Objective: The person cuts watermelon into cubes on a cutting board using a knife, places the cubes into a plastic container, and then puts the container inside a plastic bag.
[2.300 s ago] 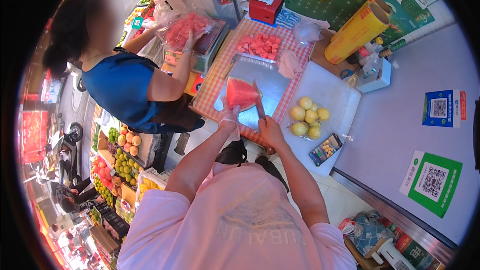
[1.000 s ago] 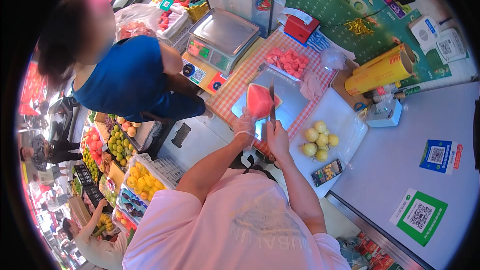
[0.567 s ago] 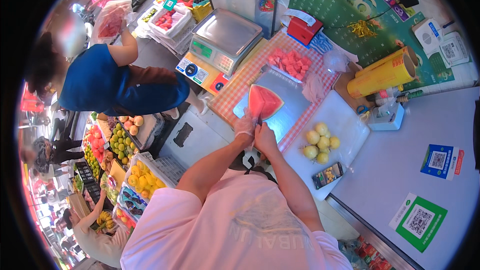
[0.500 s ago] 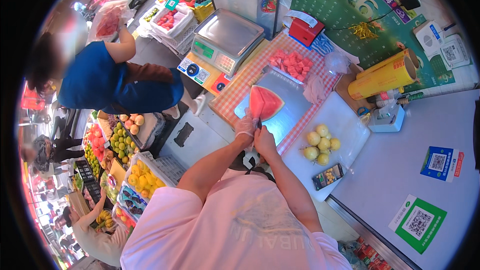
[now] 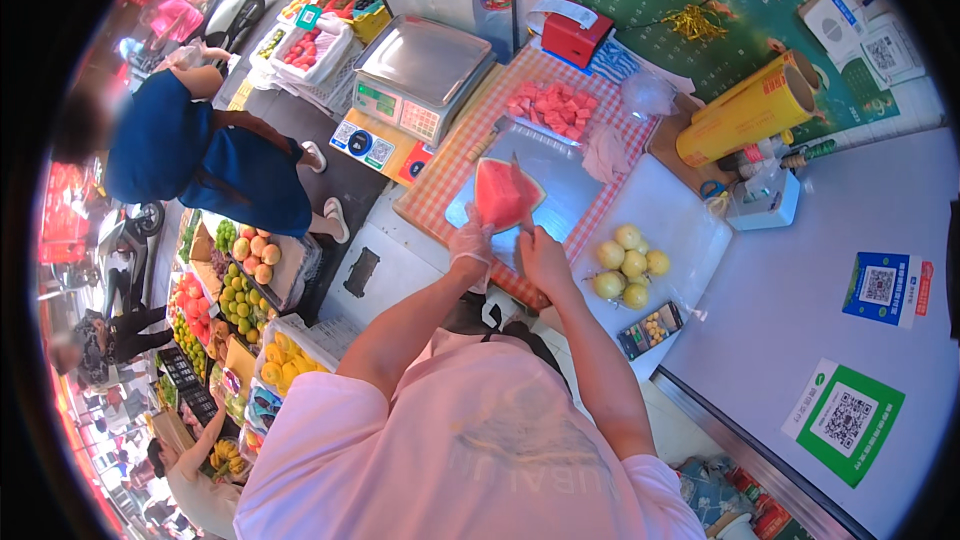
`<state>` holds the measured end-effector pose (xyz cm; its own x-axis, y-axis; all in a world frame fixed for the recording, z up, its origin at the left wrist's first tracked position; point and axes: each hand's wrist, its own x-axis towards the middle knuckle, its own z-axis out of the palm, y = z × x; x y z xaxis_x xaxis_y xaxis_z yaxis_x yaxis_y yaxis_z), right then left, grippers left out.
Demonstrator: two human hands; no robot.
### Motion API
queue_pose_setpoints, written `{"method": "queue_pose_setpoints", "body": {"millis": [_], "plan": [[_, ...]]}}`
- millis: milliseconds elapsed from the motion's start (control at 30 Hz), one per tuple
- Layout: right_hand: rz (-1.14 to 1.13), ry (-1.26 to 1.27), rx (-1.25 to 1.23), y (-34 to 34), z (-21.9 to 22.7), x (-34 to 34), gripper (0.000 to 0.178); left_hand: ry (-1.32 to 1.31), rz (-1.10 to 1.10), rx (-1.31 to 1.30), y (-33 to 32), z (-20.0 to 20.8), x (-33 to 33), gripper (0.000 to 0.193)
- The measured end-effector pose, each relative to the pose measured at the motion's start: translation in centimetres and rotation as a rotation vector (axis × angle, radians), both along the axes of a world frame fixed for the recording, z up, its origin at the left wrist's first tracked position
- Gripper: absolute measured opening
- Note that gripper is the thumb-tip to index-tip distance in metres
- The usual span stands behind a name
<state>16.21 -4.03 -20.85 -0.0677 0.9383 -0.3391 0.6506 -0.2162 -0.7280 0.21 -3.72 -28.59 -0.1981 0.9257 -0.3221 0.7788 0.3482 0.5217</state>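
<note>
A wedge of watermelon (image 5: 505, 195), red flesh with a thin pale rind, rests on a shiny metal tray (image 5: 575, 185). My left hand (image 5: 470, 243), in a clear plastic glove, is closed on the wedge's near end and steadies it. My right hand (image 5: 543, 258), bare, is closed around a knife whose blade runs up along the wedge's right side, mostly hidden by the fruit and hard to make out. Beyond the tray lies a container of cut watermelon chunks (image 5: 553, 108), with a crumpled pinkish plastic bag (image 5: 606, 153) beside it.
A weighing scale (image 5: 422, 70) stands beyond the tray, left of a red box (image 5: 577, 38). To the right are several yellow round fruits (image 5: 630, 262), a phone (image 5: 650, 330) and yellow film rolls (image 5: 745, 120). Fruit crates and a person in blue (image 5: 205, 155) are at left.
My view has shifted, so the counter appears further left. The wedge has been turned and stands differently, with the knife at its right side. The person in blue has lowered their arm.
</note>
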Motion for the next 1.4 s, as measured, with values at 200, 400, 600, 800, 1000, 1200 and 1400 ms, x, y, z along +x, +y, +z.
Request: {"method": "queue_pose_setpoints", "body": {"millis": [200, 400, 600, 800, 1000, 1200, 1400], "plan": [[0.053, 0.105, -0.105, -3.4, -4.1, -1.7, 0.037, 0.005, -0.031, -0.027, 1.0, 0.9, 0.3, 0.073], [-0.001, 0.179, -0.104, -8.8, 1.0, 3.8, 0.034, 0.037, 0.011, -0.046, 1.3, 1.1, 0.3, 0.075], [-0.171, 0.295, -0.074, -3.3, -1.7, 4.2, 0.032, 0.064, -0.031, -0.018, 1.0, 0.2, -0.3, 0.075], [-0.166, 0.358, -0.083, -2.4, -6.4, 3.5, 0.032, 0.040, -0.049, -0.013, 1.1, 0.3, -0.2, 0.068], [-0.202, 0.528, -0.279, -2.9, -4.8, 1.8, 0.030, 0.019, -0.077, -0.049, 1.2, 0.0, -0.5, 0.073], [-0.173, 0.550, -0.305, -3.4, -5.4, 2.2, 0.031, 0.040, -0.016, -0.031, 1.0, -0.4, 0.4, 0.061], [-0.118, 0.652, -0.326, -5.4, -6.6, -0.4, 0.026, -0.003, 0.008, -0.023, 1.1, -2.5, -1.3, 0.080]]}}
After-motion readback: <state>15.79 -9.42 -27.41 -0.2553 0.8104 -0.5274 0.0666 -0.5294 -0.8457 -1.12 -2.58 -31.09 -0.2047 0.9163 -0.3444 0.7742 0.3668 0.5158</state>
